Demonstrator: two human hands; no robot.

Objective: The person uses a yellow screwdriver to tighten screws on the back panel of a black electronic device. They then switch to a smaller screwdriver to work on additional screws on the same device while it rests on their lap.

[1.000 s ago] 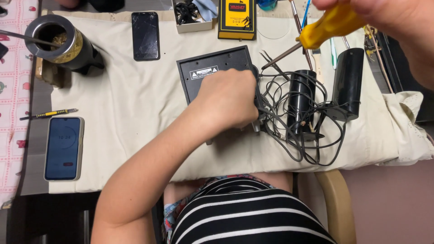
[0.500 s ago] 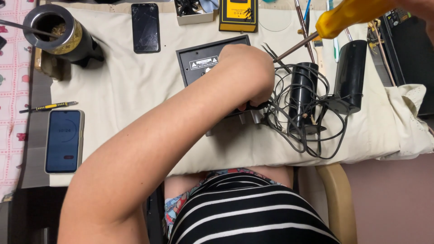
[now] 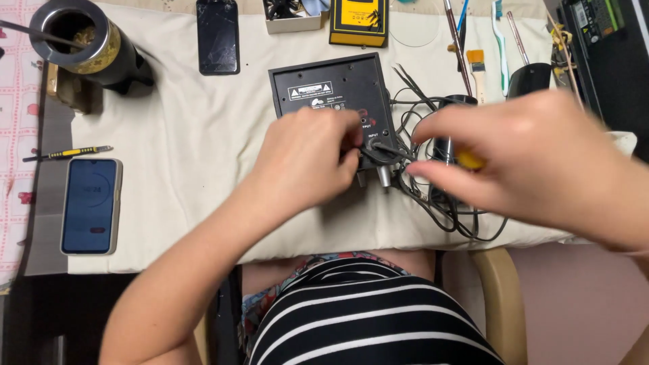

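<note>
A table draped in cream cloth [image 3: 189, 128] carries a black speaker box [image 3: 329, 91], two phones and tangled cables [image 3: 446, 203].

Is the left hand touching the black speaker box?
Touching. The head view shows the left hand lying on the black speaker box, its fingers pressed against the back panel by the sockets.

Open cloth [image 3: 196, 155] centre-left of frame, between the phone [image 3: 91, 205] at left and the black box [image 3: 332, 98] at centre — widest free lane, also along the near cloth edge at lower centre. Right of the box is blocked: cable tangle [image 3: 439, 203], both hands (left hand [image 3: 304, 162], right hand [image 3: 534, 155]) crowd it. Top edge is cluttered: dark cup [image 3: 81, 40] upper left, second phone [image 3: 218, 35], yellow meter [image 3: 358, 20], brushes [image 3: 478, 67] upper right; small screwdriver [image 3: 67, 153] sits at far left.
</note>
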